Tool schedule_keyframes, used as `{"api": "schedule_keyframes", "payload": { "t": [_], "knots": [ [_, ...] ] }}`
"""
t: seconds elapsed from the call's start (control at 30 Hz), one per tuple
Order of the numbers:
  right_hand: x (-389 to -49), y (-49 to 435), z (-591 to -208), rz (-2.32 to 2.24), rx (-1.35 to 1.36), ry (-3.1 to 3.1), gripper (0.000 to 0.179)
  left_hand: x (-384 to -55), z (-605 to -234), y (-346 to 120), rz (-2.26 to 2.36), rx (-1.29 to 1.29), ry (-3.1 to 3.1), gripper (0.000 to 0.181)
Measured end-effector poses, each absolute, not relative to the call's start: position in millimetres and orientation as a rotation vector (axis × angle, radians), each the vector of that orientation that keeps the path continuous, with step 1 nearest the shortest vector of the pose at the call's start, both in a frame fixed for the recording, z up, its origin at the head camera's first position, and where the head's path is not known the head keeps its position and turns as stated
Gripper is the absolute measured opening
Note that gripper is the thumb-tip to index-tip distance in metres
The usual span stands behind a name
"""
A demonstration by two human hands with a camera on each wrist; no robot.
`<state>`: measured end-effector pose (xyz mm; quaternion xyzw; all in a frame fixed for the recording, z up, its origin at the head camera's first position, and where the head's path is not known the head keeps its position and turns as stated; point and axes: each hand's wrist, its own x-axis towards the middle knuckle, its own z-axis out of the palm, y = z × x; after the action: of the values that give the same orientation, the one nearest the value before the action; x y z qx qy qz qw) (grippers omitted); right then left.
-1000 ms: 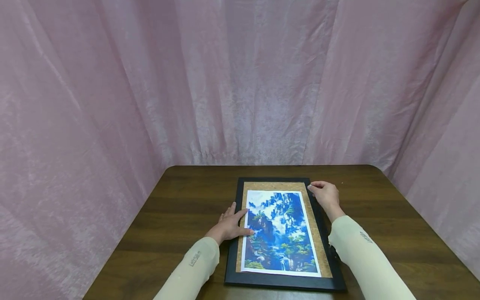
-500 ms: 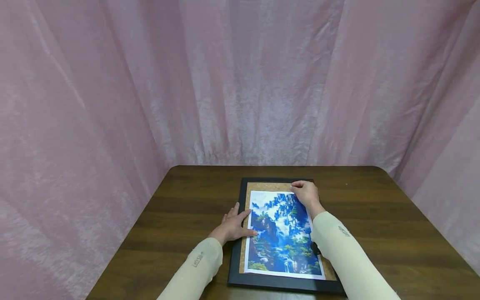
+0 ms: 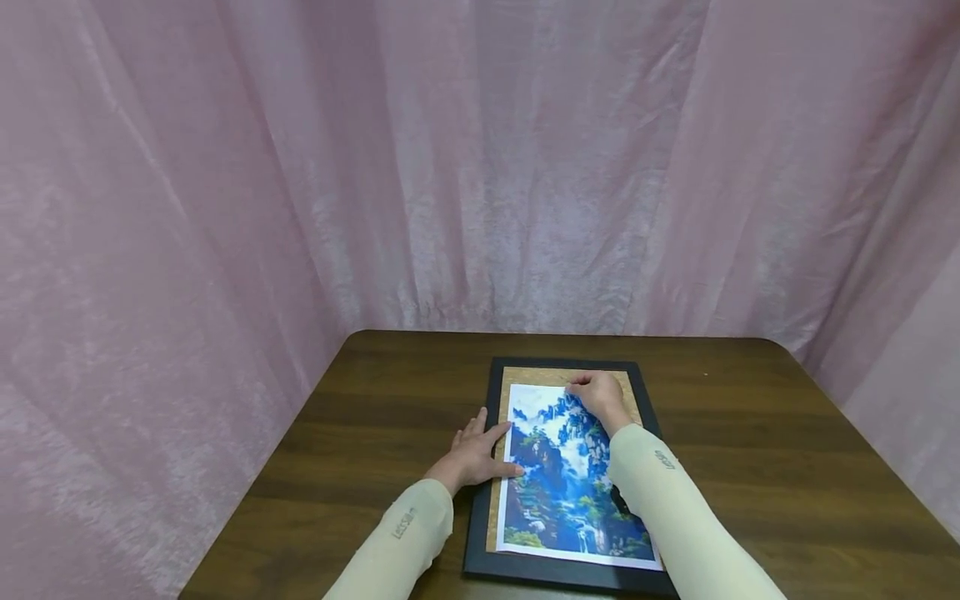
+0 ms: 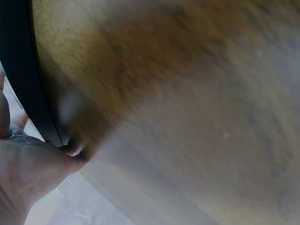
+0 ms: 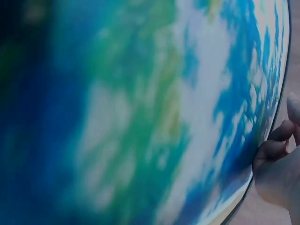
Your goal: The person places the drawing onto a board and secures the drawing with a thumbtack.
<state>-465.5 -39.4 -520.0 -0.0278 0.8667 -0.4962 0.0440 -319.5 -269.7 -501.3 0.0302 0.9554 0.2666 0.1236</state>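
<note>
A print of blue mountains (image 3: 551, 471) lies on a cork board (image 3: 492, 533) with a black frame (image 3: 547, 572). My left hand (image 3: 472, 457) rests spread across the frame's left side. Its thumb and forefinger touch the left edge of the print. At the print's top edge, my right hand (image 3: 602, 398) has its thumb and fingers drawn together over the cork. A small pale thing showed at those fingertips in the earlier head frames; now it is too small to make out. The right wrist view shows the blurred print close up, with the curled right fingers (image 5: 276, 145) at its edge.
The frame lies on a brown wooden table (image 3: 750, 467) with rounded far corners. A pink velvet curtain (image 3: 480, 167) hangs behind the table and along its sides. Something dark (image 3: 619, 500) shows at the right wrist, under the pale sleeve (image 3: 675, 500).
My right hand has moved left from the frame's upper right side to the top edge of the print. The left hand keeps its place on the frame. The head view has shifted slightly.
</note>
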Motion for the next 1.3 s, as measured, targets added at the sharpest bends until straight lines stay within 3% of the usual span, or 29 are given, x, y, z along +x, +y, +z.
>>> {"api": "schedule_keyframes", "payload": {
  "t": [1.3],
  "knots": [
    [-457,-29,-521,-1.348,-0.028,2.723,0.020,-315,-503,-261,0.792,0.104,2.757,0.085]
  ]
}}
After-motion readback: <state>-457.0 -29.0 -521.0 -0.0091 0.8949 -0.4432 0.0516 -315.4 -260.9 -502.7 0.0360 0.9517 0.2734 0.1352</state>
